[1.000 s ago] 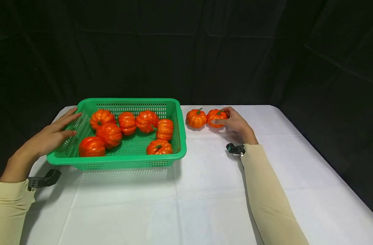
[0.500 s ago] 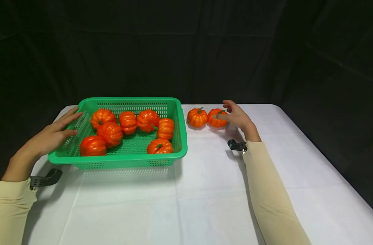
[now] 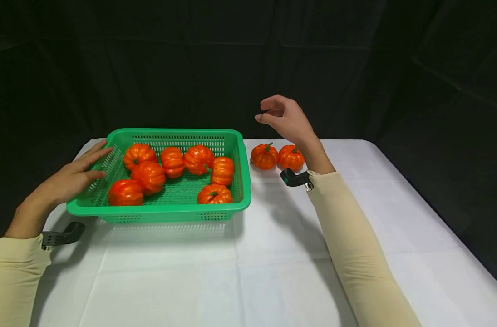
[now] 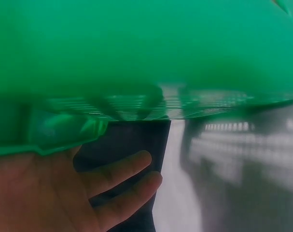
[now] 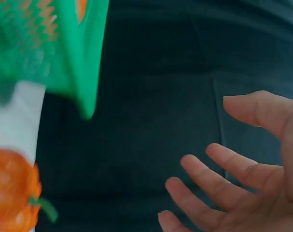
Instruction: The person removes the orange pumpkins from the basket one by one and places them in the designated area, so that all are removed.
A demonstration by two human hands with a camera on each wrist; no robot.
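While my right hand point(image 3: 287, 119) hangs in the air above the two loose pumpkins, fingers relaxed and holding nothing, my left hand point(image 3: 70, 179) lies flat with straight fingers on the left rim of the green basket point(image 3: 179, 211), which holds seven pumpkins. I judge the basket is best kept pinned this way so it cannot slide on the white worktop point(image 3: 273, 254). For the nearer pumpkin point(image 3: 291, 157), which touches the other pumpkin point(image 3: 264, 156) just right of the basket, I would come down from above and wrap round its ribs, not nudging its neighbour.
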